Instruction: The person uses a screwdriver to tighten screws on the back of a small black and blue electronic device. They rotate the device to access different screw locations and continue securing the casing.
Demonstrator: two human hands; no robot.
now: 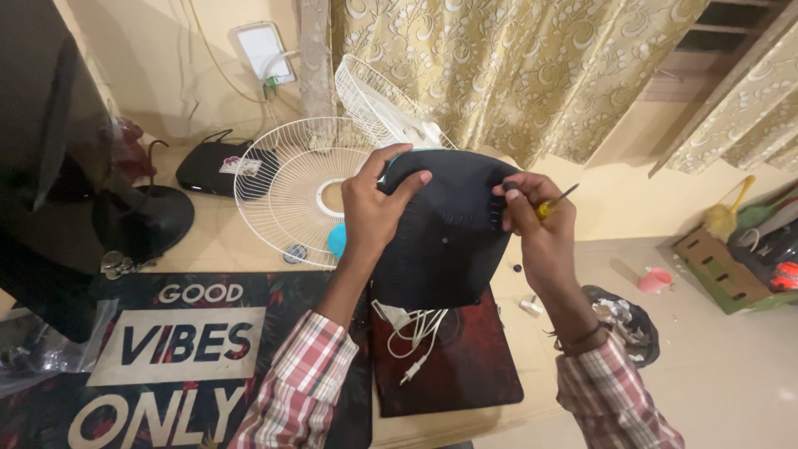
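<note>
left hand (371, 199) gripping black fan base (445, 229) up off the surface (532, 349), right hand (536, 218) pinching yellow screwdriver (555, 202), white fan grille (291, 187) behind

- Premises: a lived-in room of a home, used here as a makeshift repair spot.
- Beyond the hands: gold patterned curtains (499, 66) hang full length against a cream wall, a domestic furnishing.
- Left of the left hand (374, 208): a wall socket plate (262, 51) with a plug and cord, and a small black box (218, 166) with cables.
- Below the left hand: a large printed desk mat (179, 357) on a pale desk (220, 241).
- Far left: the black foot (145, 220) of a monitor.
- Right of the right hand (540, 233): pale floor (731, 374) with a cardboard box (721, 270), a broom (723, 214) and a pink cup (655, 279).
- No workbench or shop fittings seen.
</note>
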